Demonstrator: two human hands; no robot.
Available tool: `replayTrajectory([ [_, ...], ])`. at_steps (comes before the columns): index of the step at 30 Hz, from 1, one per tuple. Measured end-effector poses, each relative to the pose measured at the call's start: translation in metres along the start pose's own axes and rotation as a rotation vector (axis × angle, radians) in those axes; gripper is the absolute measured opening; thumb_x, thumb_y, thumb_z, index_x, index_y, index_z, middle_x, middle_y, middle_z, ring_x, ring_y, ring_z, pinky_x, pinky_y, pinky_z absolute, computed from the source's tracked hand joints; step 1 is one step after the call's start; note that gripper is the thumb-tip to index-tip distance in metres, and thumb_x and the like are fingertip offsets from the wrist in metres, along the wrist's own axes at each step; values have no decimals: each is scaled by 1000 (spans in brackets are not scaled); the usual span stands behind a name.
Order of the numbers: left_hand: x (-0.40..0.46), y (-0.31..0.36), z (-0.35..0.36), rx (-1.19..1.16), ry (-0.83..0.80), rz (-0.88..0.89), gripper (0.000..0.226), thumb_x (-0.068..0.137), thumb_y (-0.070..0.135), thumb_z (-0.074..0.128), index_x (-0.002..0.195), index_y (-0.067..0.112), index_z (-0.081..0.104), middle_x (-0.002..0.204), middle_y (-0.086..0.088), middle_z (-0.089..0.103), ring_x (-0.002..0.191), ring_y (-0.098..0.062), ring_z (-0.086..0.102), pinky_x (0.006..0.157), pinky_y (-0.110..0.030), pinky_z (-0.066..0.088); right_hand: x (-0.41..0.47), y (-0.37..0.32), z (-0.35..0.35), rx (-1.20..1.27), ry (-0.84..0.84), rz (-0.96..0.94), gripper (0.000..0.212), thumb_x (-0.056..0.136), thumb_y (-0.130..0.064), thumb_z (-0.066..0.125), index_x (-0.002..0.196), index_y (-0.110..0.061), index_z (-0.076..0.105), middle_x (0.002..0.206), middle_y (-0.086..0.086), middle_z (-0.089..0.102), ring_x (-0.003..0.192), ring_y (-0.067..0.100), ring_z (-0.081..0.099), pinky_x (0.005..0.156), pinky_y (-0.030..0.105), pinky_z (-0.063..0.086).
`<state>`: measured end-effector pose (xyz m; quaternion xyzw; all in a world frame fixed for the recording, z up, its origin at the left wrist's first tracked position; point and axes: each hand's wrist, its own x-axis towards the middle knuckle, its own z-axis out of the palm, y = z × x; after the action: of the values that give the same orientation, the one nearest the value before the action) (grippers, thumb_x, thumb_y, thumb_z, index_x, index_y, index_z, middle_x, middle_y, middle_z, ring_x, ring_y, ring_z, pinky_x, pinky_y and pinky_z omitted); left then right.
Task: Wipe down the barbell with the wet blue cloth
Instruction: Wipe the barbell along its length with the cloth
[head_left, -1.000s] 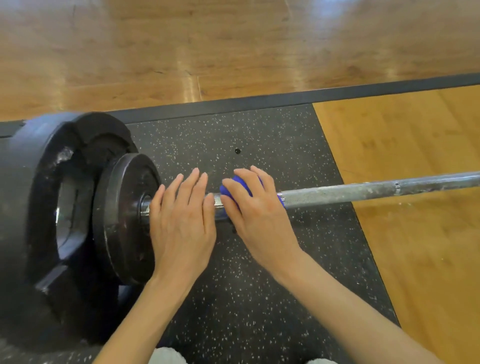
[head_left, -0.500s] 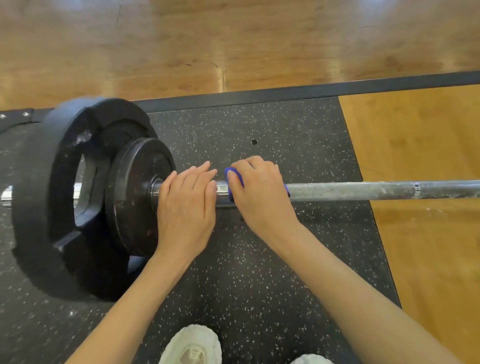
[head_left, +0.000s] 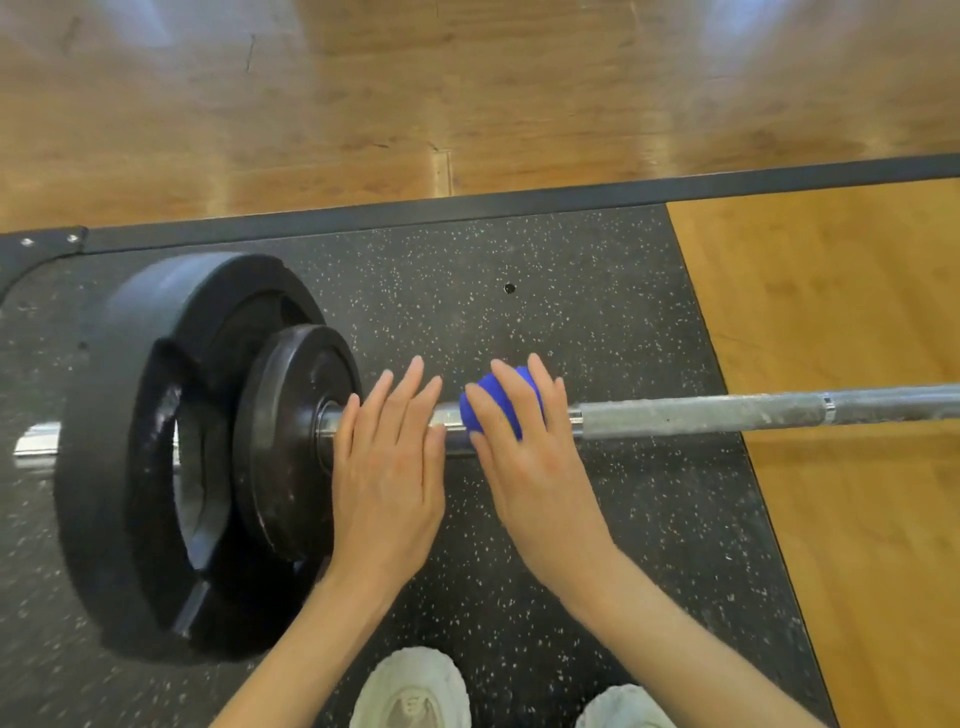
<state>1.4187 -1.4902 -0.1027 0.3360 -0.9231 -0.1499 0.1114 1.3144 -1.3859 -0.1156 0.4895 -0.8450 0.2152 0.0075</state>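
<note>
A steel barbell (head_left: 727, 413) lies across the black speckled mat, its shaft running off to the right. Black weight plates (head_left: 208, 441) sit on its left sleeve. The blue cloth (head_left: 498, 400) is bunched over the bar just right of the plates. My right hand (head_left: 530, 447) lies over the cloth with fairly straight fingers, pressing it onto the bar. My left hand (head_left: 389, 457) rests flat on the bar between the cloth and the inner plate, fingers straight. Both hands hide the bar beneath them.
The black rubber mat (head_left: 571, 312) is framed by a dark metal border (head_left: 519, 205). Wooden floor (head_left: 857, 519) lies beyond it at the right and top. My two white shoes (head_left: 410, 691) stand on the mat below the hands.
My right hand's fingers have straightened and rolled forward over the bar, exposing more of the blue cloth. The left hand stays on the bar next to the plate. The camera view has shifted slightly.
</note>
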Motion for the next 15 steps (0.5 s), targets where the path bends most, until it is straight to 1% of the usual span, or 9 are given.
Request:
replayTrajectory([
  [1,-6,1,-1,4,-11,3,49,108,31,26,149,16,49,162,2,36,152,-19,26,125,-37,8,-6,3,-2,-1,0,-34,38,107,-23,36,134,-6,57,145,17,50,142,46,37,117,60,30],
  [3,-17,1,-3,3,-30,10,51,108,33,25,152,16,44,164,2,31,154,-19,20,126,-35,4,0,2,-7,-2,10,-51,37,107,-24,35,123,-6,63,132,15,58,133,42,48,112,58,38],
  [4,-22,2,-3,0,-41,13,51,108,34,25,154,17,41,165,3,29,155,-18,16,126,-33,2,8,0,-9,5,37,-48,36,105,-22,36,111,-5,67,117,13,64,119,38,58,105,55,47],
  [5,-27,2,-4,-2,-52,14,52,108,34,24,156,18,37,166,4,26,156,-17,13,126,-32,-1,16,-1,-11,-4,63,-51,36,103,-19,36,100,-4,68,103,11,66,104,35,62,96,51,52],
  [6,-33,2,-5,-7,-64,10,53,108,35,23,157,19,35,167,5,24,156,-15,9,126,-30,-4,18,-4,-13,-26,71,-65,37,103,-16,34,95,-4,68,95,10,66,96,33,61,92,48,53],
  [8,-41,4,-8,-22,-75,-4,55,108,37,20,158,18,32,168,6,21,157,-12,5,125,-29,-7,1,-8,-12,-78,68,-100,36,107,-14,32,106,-1,66,106,13,63,109,35,57,104,49,48],
  [11,-39,10,-12,9,-60,0,56,109,35,17,158,13,33,168,1,20,157,-17,4,126,-33,-7,-44,-5,-12,-19,69,-114,32,108,-14,39,132,1,54,140,20,51,140,42,41,116,49,37],
  [13,-31,12,-11,41,-44,-17,56,108,34,17,158,12,31,169,-2,19,158,-20,3,126,-34,-7,-50,-3,-12,9,47,-113,36,109,-15,38,134,2,56,144,23,50,142,43,39,117,50,36],
  [15,-27,13,-8,94,-51,-32,57,108,34,18,157,9,34,167,-5,23,157,-24,9,126,-36,-3,-41,-3,-12,27,15,-98,38,110,-18,34,130,3,60,139,22,54,139,43,43,116,52,35],
])
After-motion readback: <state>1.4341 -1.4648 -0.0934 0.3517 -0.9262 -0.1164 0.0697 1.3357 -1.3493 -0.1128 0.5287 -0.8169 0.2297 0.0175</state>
